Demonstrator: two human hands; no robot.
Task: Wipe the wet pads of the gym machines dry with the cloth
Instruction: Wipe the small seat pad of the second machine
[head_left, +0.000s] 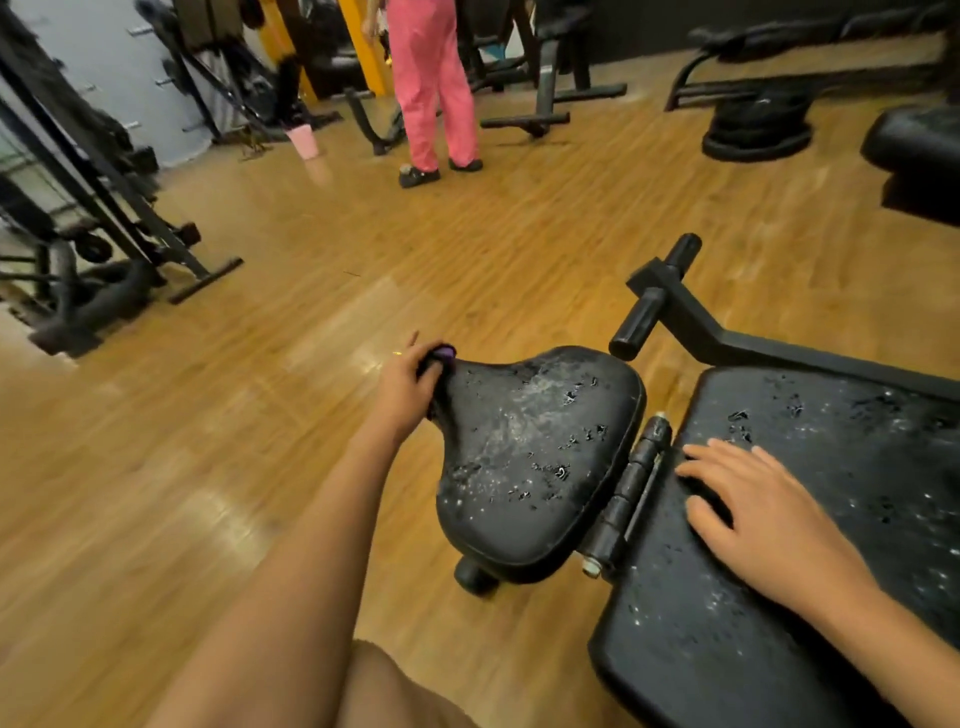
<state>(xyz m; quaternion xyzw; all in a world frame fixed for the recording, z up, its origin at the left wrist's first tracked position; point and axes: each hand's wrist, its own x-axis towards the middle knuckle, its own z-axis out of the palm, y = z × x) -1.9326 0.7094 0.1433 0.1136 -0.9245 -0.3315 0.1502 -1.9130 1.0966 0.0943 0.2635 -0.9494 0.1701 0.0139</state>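
Note:
A black seat pad (530, 457) of a gym bench sits in the middle, beaded with water drops and smeared streaks. My left hand (408, 382) grips a bunched purple cloth (442, 354) against the pad's narrow far-left tip. To the right, past a metal hinge (631, 488), lies the long black back pad (810, 519), also wet with drops. My right hand (763, 512) rests flat on that pad near the hinge, fingers spread and straight.
The bench's black frame with two foam rollers (657, 296) juts out behind the seat. A person in pink trousers (434, 88) stands far back by a pink bucket (304, 141). Machine frames (104, 218) line the left; weight plates (756, 124) lie at back right on the wooden floor.

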